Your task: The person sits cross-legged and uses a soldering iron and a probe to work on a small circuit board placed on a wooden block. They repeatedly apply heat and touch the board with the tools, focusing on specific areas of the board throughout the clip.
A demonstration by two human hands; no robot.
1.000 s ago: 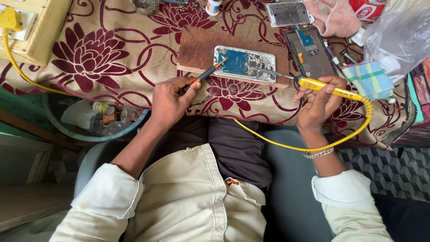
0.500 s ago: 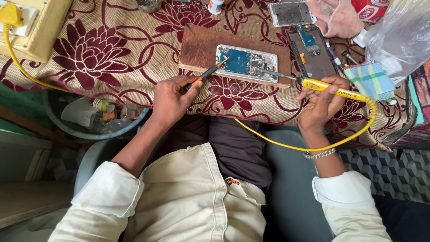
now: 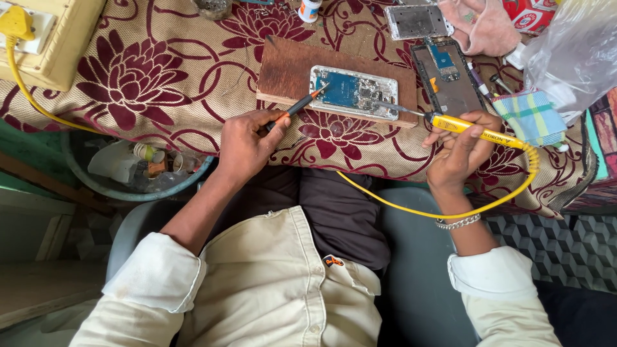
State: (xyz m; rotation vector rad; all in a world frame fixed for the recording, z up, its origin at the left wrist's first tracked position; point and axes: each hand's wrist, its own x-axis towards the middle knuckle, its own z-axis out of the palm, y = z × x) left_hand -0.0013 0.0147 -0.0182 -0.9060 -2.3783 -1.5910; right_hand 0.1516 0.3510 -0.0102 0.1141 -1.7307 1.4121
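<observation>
An opened phone (image 3: 354, 92) with a bare blue circuit board lies on a brown wooden block (image 3: 286, 69) on the flowered tablecloth. My left hand (image 3: 245, 141) grips a thin orange-and-black screwdriver (image 3: 297, 106) whose tip rests at the phone's left edge. My right hand (image 3: 461, 149) grips a yellow soldering iron (image 3: 472, 130); its metal tip reaches the right end of the phone's board. A yellow cable (image 3: 411, 209) loops from the iron under my right wrist.
A second opened phone (image 3: 447, 78) and a phone frame (image 3: 416, 21) lie beyond the block. A checked cloth (image 3: 532, 117), a clear plastic bag (image 3: 572, 51), a yellow plug and socket box (image 3: 38, 32) and a basin of scraps (image 3: 138, 170) surround the work.
The screwdriver tip and the iron tip have both edged slightly toward the phone's board. Otherwise both hands hold nearly still.
</observation>
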